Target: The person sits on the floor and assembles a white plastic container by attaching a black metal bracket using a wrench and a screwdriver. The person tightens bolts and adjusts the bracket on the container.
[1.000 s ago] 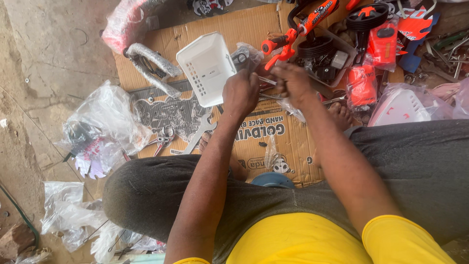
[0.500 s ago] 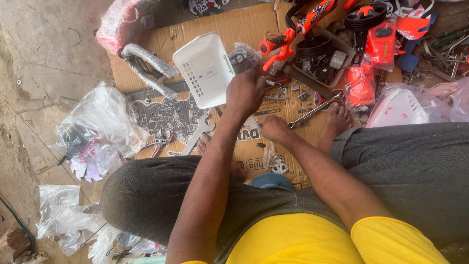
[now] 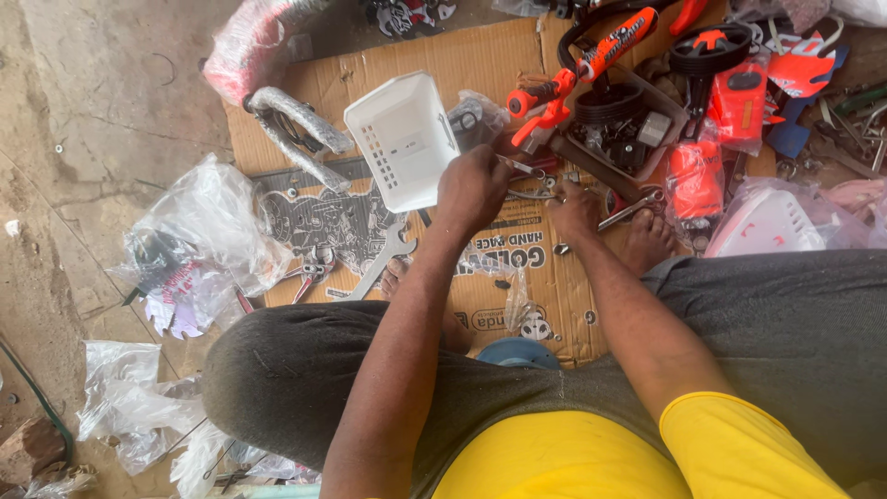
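Sitting on the ground with parts spread over flattened cardboard (image 3: pixel 434 55), you are, by the look of it, early in putting together a small wheeled toy: most pieces lie loose or bagged. Your left hand (image 3: pixel 473 189) is closed round a thin metal tool (image 3: pixel 519 167), its tip poking out toward the right, just beside the white plastic basket (image 3: pixel 404 139), which lies tipped on the cardboard and joined to nothing. Your right hand (image 3: pixel 575 209) rests fingers-down on the cardboard near a spanner (image 3: pixel 630 210); whether it pinches a small part or lies empty I cannot tell (the fingertips are hidden). Untouched: the orange frame (image 3: pixel 591 60), black wheels (image 3: pixel 710 46), orange bagged parts (image 3: pixel 695 176) and a larger spanner (image 3: pixel 383 261) by your knee. The top edge cuts off more parts, and the clear bags (image 3: pixel 208 231) on the left blur their contents.
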